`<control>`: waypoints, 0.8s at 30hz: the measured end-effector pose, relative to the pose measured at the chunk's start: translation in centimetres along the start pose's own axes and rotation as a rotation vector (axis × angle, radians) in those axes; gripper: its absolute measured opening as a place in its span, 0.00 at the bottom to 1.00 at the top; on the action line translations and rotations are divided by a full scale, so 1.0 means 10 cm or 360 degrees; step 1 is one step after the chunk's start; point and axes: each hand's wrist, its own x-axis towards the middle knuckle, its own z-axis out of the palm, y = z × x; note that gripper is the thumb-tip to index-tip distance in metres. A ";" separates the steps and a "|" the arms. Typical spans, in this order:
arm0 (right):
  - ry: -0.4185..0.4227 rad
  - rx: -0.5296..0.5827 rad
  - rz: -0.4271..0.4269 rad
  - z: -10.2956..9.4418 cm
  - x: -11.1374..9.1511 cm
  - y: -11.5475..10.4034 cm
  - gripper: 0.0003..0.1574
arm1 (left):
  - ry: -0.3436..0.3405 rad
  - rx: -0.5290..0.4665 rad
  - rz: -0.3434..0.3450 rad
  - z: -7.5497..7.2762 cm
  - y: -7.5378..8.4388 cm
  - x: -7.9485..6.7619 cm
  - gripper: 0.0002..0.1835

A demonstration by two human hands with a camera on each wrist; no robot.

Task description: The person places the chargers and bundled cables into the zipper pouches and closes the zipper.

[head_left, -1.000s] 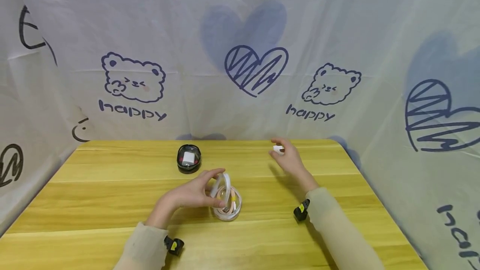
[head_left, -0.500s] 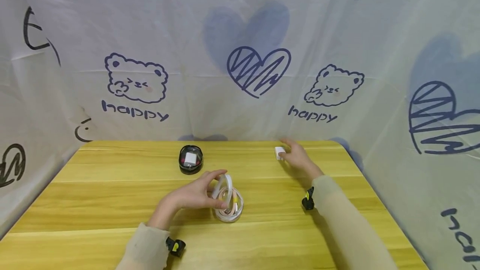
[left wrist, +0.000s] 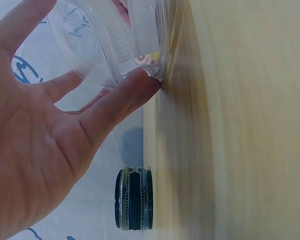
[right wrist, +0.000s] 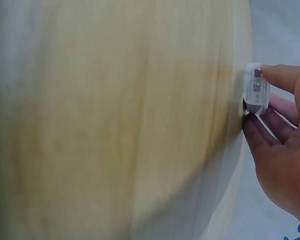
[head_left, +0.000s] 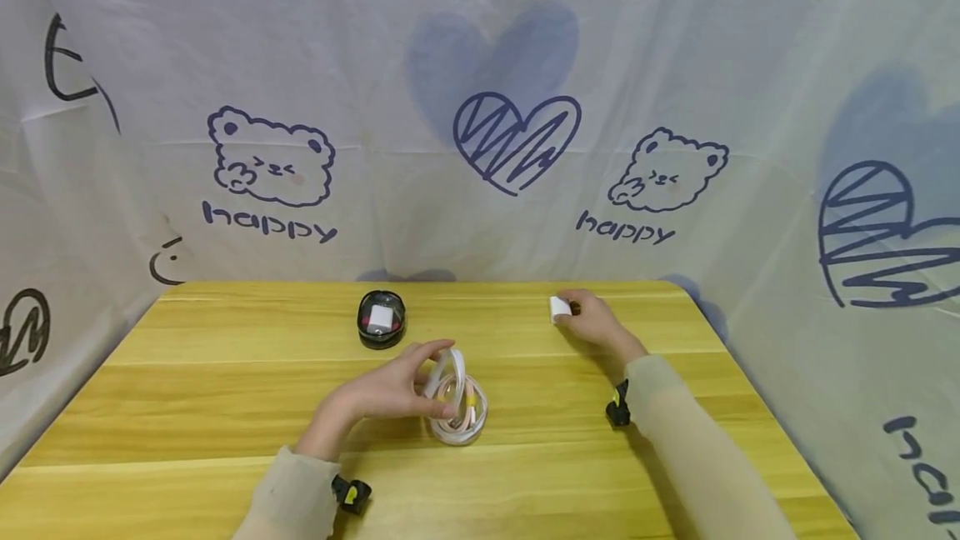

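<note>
My right hand (head_left: 592,319) pinches the white charger (head_left: 560,308), thumb and fingertips on opposite sides; the right wrist view shows the ports (right wrist: 257,80) turned toward that camera. The charger is at the fingertips, well out from the palm, its other end poking out left of the grip. It's at the tabletop near the far edge — can't tell from here whether it bears on the wood.

Handling, my guess: light but solid, stiff, smooth plastic, maybe a bit slippery. I'd take it by the two flat sides and keep fingertips off the ports; no need to squeeze hard.

My left hand (head_left: 386,386) grips the clear lid (head_left: 459,369) by its rim, tilted up over the clear case (head_left: 459,439), which sits on the table (head_left: 525,465). Lid looks thin, light, fairly stiff, slick — could scratch or crack, so I'd hold the rim lightly. Inside the case: a coiled cable (head_left: 468,386) with a yellow tie (head_left: 470,399), probably soft and springy.

Further out, behind the left hand and apart from both grips: a black-rimmed case (head_left: 363,333) with a white block (head_left: 381,317) showing in it.
</note>
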 end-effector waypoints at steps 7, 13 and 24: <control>0.0017 0.0079 -0.0013 0.03 -0.08 -0.03 0.31 | -0.0003 0.0004 -0.0002 0.00 0.00 0.00 0.55; -0.0024 0.0157 -0.0011 0.07 -0.16 -0.08 0.30 | -0.0009 0.0000 0.0001 0.00 0.01 0.01 0.55; 0.0003 0.0263 -0.0049 0.14 -0.31 -0.20 0.29 | -0.0009 0.0029 0.0004 0.01 0.01 0.01 0.55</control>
